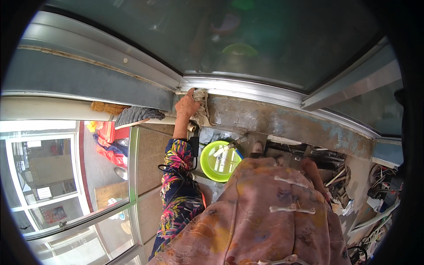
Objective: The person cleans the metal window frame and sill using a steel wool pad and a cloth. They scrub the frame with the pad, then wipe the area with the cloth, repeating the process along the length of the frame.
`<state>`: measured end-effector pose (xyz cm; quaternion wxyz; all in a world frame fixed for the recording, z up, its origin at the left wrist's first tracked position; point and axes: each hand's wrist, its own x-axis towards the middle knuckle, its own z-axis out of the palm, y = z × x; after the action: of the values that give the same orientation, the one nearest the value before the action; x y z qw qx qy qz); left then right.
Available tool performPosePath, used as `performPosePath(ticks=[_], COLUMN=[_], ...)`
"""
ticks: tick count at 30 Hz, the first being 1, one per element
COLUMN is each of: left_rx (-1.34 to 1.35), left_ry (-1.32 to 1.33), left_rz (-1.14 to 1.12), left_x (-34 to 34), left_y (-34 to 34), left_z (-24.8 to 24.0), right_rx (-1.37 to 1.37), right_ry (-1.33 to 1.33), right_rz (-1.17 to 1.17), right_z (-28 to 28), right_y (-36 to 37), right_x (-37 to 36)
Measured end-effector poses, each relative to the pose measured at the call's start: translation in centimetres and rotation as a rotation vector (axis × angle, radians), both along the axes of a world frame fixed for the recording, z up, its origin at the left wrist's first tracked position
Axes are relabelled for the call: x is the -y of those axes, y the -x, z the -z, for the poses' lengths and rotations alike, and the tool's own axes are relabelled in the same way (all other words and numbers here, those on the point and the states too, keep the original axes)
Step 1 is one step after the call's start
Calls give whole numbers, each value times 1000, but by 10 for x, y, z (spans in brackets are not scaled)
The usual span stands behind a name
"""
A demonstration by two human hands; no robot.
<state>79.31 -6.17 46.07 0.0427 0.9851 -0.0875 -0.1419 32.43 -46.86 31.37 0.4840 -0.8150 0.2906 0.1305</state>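
Observation:
My left hand (pixel 187 107) is stretched out to the corner of the window ledge, its fingers closed on a grey-beige cloth (pixel 202 108). The crumpled cloth presses against the ledge, just under the metal window frame (pixel 247 84), and part of it hangs down over the edge. Low on my right side, beside my brown patterned top, is my right hand (pixel 309 168); it looks dark and its fingers cannot be made out. Below the ledge, between my arms, stands a lime-green basin (pixel 204 164) with clear liquid in it. A tap-like white and blue fitting (pixel 225 149) reaches over its rim.
A large dark glass pane (pixel 274 39) rises above the ledge (pixel 282 112). Left of my hand lie a grey mop head (pixel 137 115) and a pale pipe (pixel 48 108). A glazed door (pixel 132 176) stands at left. Cables and clutter (pixel 380 190) fill the right side.

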Motion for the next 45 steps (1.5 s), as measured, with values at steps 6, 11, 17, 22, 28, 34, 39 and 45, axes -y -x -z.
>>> performPosePath(ticks=[6,11,17,22,28,34,39,45], left_rx=[22,0,-467,-251,339,459,454,129], left_ry=[99,69,215,602,556,360,599,783], left_rz=[19,165,553,282,2,331,86,374], left_x=[-2,9,33,8,8,56,94,99], left_y=[0,10,56,69,43,36,68,92], left_z=[8,-2,-16,-31,-42,-11,31,23], right_rx=[-43,-13,50,41,77,11,-1,-66], right_ry=[6,41,72,44,29,27,33,52], right_rz=[30,-51,-97,-50,-42,-20,33,7], right_z=[-8,3,13,12,16,10,2,2], right_y=[0,1,-2,1,8,7,10,8], right_x=[-5,-1,6,8,9,8,3,7])
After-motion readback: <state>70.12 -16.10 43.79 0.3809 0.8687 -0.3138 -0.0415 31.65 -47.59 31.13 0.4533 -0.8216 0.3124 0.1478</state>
